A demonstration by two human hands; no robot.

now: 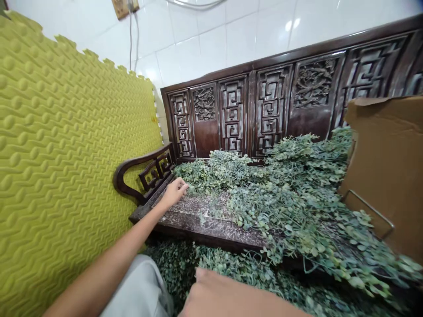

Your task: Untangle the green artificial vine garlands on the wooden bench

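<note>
My left hand (176,192) reaches over the left end of a dark carved wooden bench (211,222). Its fingers are curled in a pinch at the edge of a heap of artificial leaf garland (228,171), with a bit of greenery at the fingertips. Small blue-green leaves spread across the seat to the right. At the bottom, close to the camera, is my right hand (211,293); its fingers are hidden, so what it holds does not show. More leaf garland (231,262) lies below the seat's front edge.
A yellow-green foam mat (72,145) stands upright along the left, beside the bench's curved armrest (124,180). On the right, a brown cardboard box (390,154) stands over the leaves. White tiled wall (211,44) rises behind, with a socket (124,6) and cable.
</note>
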